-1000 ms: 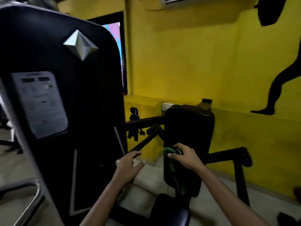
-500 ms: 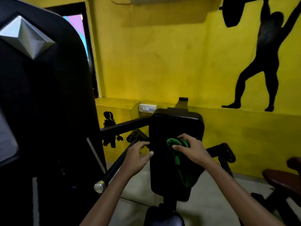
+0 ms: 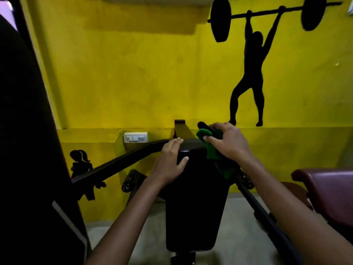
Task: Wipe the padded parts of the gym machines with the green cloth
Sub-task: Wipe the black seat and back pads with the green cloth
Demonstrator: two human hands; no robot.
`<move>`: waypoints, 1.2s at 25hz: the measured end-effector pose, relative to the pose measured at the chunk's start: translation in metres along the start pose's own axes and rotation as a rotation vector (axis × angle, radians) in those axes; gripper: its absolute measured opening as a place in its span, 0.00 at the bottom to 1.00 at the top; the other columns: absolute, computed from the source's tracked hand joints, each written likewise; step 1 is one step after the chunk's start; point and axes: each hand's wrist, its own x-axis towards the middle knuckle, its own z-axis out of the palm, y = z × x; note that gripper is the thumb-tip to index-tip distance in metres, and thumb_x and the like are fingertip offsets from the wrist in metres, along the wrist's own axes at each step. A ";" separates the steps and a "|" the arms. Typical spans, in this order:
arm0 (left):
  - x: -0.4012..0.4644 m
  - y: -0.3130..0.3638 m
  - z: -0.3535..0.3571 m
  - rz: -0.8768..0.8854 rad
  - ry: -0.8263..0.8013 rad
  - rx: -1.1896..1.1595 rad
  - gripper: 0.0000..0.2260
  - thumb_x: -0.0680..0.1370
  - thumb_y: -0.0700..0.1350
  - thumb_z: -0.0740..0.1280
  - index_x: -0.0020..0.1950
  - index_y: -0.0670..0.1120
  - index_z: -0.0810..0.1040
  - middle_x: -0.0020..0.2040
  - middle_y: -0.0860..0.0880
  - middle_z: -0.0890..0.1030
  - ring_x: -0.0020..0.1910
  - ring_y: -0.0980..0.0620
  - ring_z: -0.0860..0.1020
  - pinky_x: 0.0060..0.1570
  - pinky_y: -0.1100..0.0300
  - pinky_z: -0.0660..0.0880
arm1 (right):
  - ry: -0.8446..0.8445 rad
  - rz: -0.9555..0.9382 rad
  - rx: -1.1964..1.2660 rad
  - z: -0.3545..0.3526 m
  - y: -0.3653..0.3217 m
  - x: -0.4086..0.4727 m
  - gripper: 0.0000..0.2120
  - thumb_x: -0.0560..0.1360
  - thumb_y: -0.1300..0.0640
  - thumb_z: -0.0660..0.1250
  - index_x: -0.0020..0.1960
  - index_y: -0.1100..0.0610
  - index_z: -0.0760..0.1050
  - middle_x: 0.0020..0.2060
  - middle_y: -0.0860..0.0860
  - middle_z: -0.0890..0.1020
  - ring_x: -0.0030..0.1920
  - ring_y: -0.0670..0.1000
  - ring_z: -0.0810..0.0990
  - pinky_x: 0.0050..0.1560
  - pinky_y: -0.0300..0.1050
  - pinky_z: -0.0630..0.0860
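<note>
We've got the black back pad [image 3: 196, 203] at frame centre, long axis running bottom to top – away from us. Left hand [image 3: 170, 159] grips its upper-left corner, thumb on the face. Right hand [image 3: 227, 142] further up, fingers curled round the green cloth [image 3: 215, 155] on the pad's top-right edge – cloth hangs below the fingers; unwiped face likely lies downward

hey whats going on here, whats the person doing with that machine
A person is wiping a gym machine's black back pad. The right hand grips a green cloth and presses it on the pad's top right corner, part of the cloth hanging down the side. The left hand holds the pad's top left edge, steadying it. A maroon padded seat sits off to the right.
</note>
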 end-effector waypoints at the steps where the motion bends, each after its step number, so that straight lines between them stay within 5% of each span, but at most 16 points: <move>1: 0.006 -0.003 0.004 0.022 -0.027 0.045 0.26 0.81 0.50 0.62 0.76 0.44 0.59 0.75 0.46 0.61 0.75 0.51 0.57 0.69 0.62 0.55 | 0.004 -0.003 -0.127 0.006 -0.007 0.009 0.22 0.75 0.42 0.66 0.67 0.47 0.72 0.58 0.53 0.73 0.58 0.57 0.75 0.53 0.51 0.75; 4: 0.012 -0.013 0.021 0.060 -0.072 0.190 0.28 0.82 0.51 0.58 0.77 0.42 0.54 0.77 0.44 0.56 0.77 0.50 0.52 0.73 0.59 0.49 | -0.130 -0.100 -0.449 0.039 -0.017 0.023 0.22 0.76 0.40 0.62 0.69 0.44 0.69 0.61 0.53 0.71 0.61 0.58 0.72 0.54 0.51 0.73; 8: 0.011 -0.028 0.035 0.144 0.010 0.221 0.27 0.81 0.51 0.58 0.76 0.39 0.58 0.75 0.42 0.61 0.76 0.45 0.58 0.72 0.60 0.48 | -0.071 -0.199 -0.561 0.051 0.002 0.025 0.21 0.77 0.39 0.57 0.67 0.44 0.69 0.61 0.53 0.71 0.59 0.58 0.72 0.51 0.49 0.71; 15: 0.011 -0.038 0.042 0.141 0.024 0.182 0.29 0.78 0.56 0.53 0.73 0.38 0.65 0.71 0.40 0.69 0.72 0.44 0.65 0.70 0.59 0.54 | -0.050 -0.002 -0.516 0.036 0.034 0.032 0.20 0.77 0.41 0.58 0.66 0.47 0.71 0.58 0.55 0.71 0.57 0.60 0.72 0.52 0.51 0.72; 19: 0.011 -0.039 0.043 0.139 0.037 0.220 0.29 0.78 0.57 0.54 0.72 0.39 0.67 0.71 0.42 0.70 0.71 0.45 0.67 0.69 0.58 0.56 | -0.010 -0.219 -0.574 0.054 0.011 0.024 0.20 0.78 0.40 0.57 0.66 0.45 0.70 0.62 0.55 0.70 0.59 0.59 0.71 0.54 0.51 0.69; 30: 0.008 -0.031 0.035 0.068 -0.020 0.123 0.30 0.77 0.56 0.55 0.76 0.43 0.60 0.75 0.46 0.62 0.75 0.51 0.57 0.70 0.64 0.53 | -0.070 -0.010 -0.397 0.029 0.061 0.032 0.19 0.78 0.42 0.59 0.67 0.46 0.70 0.57 0.55 0.71 0.54 0.61 0.73 0.49 0.51 0.75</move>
